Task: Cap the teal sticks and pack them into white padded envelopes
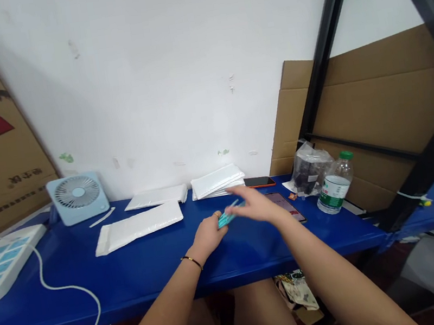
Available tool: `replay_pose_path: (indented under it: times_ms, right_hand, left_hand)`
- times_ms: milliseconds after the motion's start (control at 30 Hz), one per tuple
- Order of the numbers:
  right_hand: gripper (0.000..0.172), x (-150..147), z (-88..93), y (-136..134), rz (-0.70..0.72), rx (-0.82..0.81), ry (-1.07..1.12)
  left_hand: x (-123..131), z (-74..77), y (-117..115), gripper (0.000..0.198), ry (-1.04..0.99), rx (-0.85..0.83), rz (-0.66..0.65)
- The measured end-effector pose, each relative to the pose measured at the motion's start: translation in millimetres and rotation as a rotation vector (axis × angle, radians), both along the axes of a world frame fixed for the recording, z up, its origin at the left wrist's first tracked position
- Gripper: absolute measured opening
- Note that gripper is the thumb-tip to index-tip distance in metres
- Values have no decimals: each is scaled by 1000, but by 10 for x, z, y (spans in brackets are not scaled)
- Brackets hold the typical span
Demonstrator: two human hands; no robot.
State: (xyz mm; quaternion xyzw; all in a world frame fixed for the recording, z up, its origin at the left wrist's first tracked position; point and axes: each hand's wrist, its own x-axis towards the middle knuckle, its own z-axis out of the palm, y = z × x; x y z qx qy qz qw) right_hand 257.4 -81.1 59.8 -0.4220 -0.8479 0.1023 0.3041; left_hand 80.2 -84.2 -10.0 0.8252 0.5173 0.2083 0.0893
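Observation:
My left hand [209, 235] rests on the blue table [144, 275] with its fingers closed round a small teal packet [229, 214]. My right hand [255, 204] reaches across just above it, fingers stretched out and smeared by motion, touching the far end of the same teal packet. A black bracelet sits on my left wrist. Behind the hands lie white padded mailers: one flat [139, 227], a second further back [156, 197], and a stack [216, 180] against the wall.
A blue desk fan [77, 197] stands at the back left, a power strip [0, 263] with a white cable at far left. Two phones [259, 181] [290, 207], a plastic bag [311, 169] and a water bottle [334, 185] sit right. Cardboard and a black metal frame [332, 56] rise behind.

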Motion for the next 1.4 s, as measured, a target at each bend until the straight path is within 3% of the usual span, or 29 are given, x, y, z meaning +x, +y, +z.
replay_pose_path:
  times_ms: [67, 167, 333, 467, 533, 600, 700, 767, 833, 867, 933, 1000, 1133, 1200, 1233, 1300, 1400]
  right_hand:
    - [47, -28, 246, -26, -23, 34, 180]
    - [50, -216, 434, -86, -37, 76, 185]
    - [58, -485, 331, -194, -22, -25, -162]
    - [52, -516, 276, -155, 7, 115, -110]
    - [50, -501, 280, -91, 47, 80, -129]
    - [49, -445, 292, -25, 96, -33, -50]
    - [44, -288, 271, 25, 152, -185, 359]
    - [60, -197, 176, 5, 233, -371, 558]
    - [70, -172, 6, -45, 397, -659, 565]
    - [66, -187, -94, -73, 486, -793, 556]
    - [38, -255, -280, -115, 538, -910, 640]
    - [23, -337, -392, -132, 414, -859, 804]
    - [18, -425, -362, -140, -1, -567, 1072]
    - [17, -411, -301, -169, -19, -527, 1130]
    - [19, -389, -280, -190, 45, -569, 1134]
    - [26, -325, -266, -236, 273, -743, 1060]
    - [38, -237, -292, -284, 594, -961, 896]
  left_hand:
    - [106, 3, -13, 19, -309, 36, 21]
    - [269, -33, -29, 19, -620, 21, 51]
    - [367, -178, -34, 16, -782, -112, 62]
    - [368, -219, -12, 22, -819, -135, 28]
    - [370, -203, -4, 24, -845, -132, 18]
    - [369, -171, -10, 25, -924, -186, 10]
    - [347, -109, -56, 30, -1048, -354, -32]
    - [319, -62, -108, 32, -1115, -531, -135]
    - [289, -12, -168, 30, -1148, -810, -287]
    - [277, 12, -196, 27, -1126, -962, -358]
    - [271, 51, -239, 20, -1056, -1137, -412]
    - [295, 70, -257, 15, -1020, -1054, -361]
    - [389, 54, -235, 10, -911, -493, -136]
    - [414, 46, -241, 10, -867, -379, -65]
    - [414, 50, -258, 11, -865, -433, -61]
    - [392, 75, -316, 21, -880, -753, -149]
    - [332, 144, -404, 39, -842, -1297, -450]
